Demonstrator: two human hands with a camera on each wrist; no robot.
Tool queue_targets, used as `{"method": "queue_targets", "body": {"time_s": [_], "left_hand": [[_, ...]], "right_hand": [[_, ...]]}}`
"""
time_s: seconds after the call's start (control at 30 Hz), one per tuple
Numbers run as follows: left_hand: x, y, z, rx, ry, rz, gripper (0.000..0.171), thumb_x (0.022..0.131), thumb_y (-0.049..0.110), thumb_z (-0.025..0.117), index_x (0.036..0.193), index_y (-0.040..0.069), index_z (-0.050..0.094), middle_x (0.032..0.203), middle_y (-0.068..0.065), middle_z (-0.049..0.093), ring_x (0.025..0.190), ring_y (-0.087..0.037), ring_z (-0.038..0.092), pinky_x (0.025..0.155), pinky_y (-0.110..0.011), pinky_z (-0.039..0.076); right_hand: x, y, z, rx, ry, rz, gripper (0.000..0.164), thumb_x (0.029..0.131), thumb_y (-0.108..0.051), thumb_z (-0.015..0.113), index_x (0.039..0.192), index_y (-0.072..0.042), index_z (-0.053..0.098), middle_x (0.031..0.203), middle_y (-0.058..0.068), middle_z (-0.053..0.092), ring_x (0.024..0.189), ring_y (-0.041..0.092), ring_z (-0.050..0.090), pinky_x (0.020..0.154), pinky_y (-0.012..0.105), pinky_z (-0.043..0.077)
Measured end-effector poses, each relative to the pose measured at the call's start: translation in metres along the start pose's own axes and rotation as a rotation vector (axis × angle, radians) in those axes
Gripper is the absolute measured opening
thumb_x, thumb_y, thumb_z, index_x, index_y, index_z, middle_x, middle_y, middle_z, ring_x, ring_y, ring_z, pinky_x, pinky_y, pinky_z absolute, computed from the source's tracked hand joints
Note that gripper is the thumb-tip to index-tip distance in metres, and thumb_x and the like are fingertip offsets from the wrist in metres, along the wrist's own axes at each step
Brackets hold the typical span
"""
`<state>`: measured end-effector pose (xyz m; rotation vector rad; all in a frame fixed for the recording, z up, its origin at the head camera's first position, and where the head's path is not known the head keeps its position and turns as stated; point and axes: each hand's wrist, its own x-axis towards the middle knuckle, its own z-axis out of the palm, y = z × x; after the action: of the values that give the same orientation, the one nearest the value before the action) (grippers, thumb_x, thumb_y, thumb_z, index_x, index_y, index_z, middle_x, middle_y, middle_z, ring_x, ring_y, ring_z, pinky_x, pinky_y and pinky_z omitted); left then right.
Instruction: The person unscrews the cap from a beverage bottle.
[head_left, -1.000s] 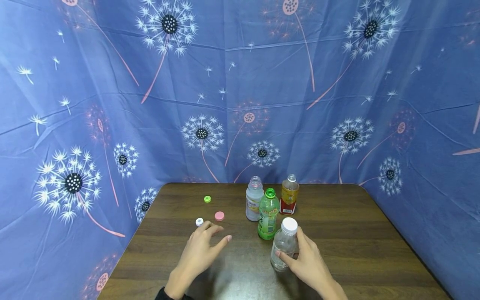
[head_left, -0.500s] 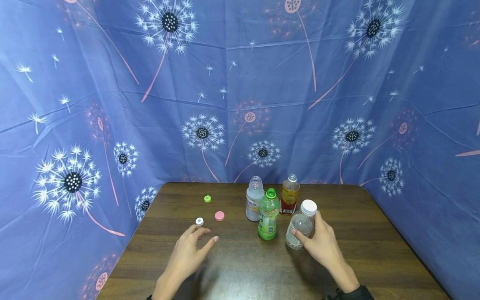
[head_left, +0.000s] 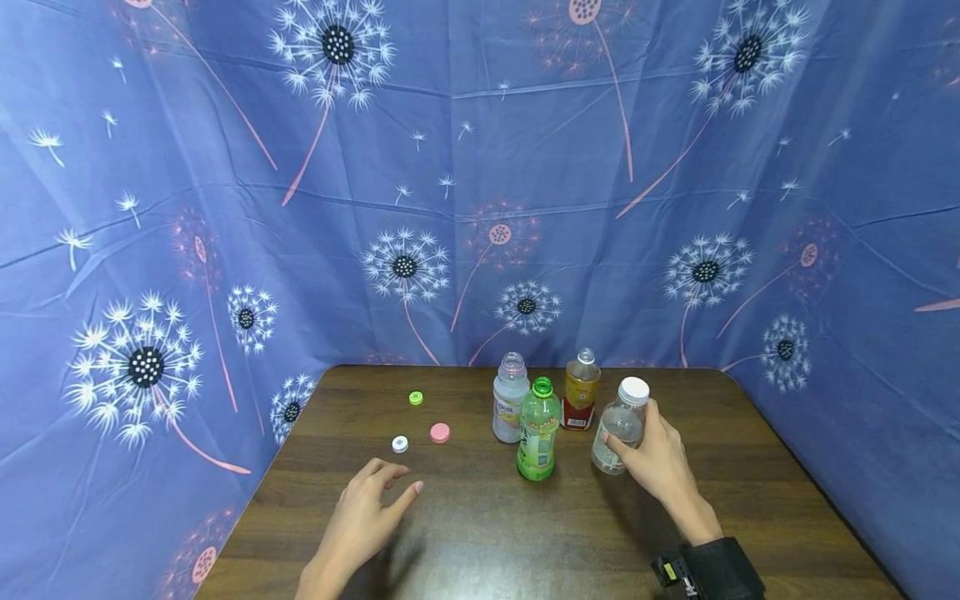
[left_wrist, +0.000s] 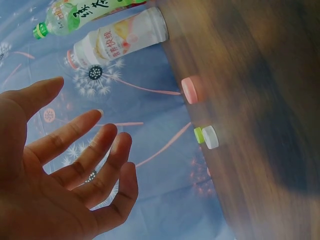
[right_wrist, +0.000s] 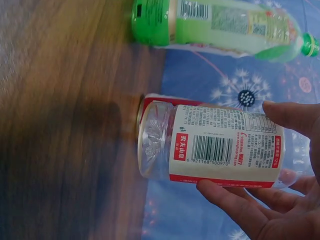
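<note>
My right hand [head_left: 660, 454] grips a clear plastic bottle [head_left: 617, 433] with a white cap [head_left: 633, 391]. It stands upright at the right of the group of bottles, thumb on one side and fingers round the other; whether its base touches the table I cannot tell. In the right wrist view the clear bottle's label [right_wrist: 225, 145] shows a barcode. My left hand [head_left: 360, 512] hovers over the table with fingers loosely bent and nothing in them. Just beyond it lie a white cap [head_left: 400, 444], a pink cap [head_left: 440, 432] and a green cap [head_left: 416, 398].
A green bottle [head_left: 537, 433] without a cap stands left of the held one. Behind it are a whitish bottle [head_left: 508, 404] and a bottle with a yellow and red label [head_left: 580, 392], both uncapped. A patterned blue cloth [head_left: 480, 167] hangs behind the brown table [head_left: 480, 533].
My right hand has carried the clear bottle right and away from me, past the green bottle. My left hand has drawn back left and toward me, uncovering the white cap on the table.
</note>
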<state>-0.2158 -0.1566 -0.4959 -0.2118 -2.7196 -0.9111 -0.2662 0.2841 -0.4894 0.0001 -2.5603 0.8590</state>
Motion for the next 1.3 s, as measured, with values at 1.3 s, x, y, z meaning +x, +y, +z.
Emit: {"method": "queue_targets", "body": {"time_s": [1.3], "left_hand": [[-0.006,-0.031,0.005,0.092,0.079,0.036,0.026,0.085,0.032,0.082,0.104,0.016,0.076,0.102,-0.001,0.068,0.098,-0.023,0.065,0.087,-0.053,0.053]], "right_hand": [[0.069,0.068,-0.002,-0.063,-0.022,0.186,0.082,0.085,-0.037,0.079,0.142,0.003,0.035,0.130,0.034,0.055,0.117,0.059,0.055,0.087,0.068,0.049]]}}
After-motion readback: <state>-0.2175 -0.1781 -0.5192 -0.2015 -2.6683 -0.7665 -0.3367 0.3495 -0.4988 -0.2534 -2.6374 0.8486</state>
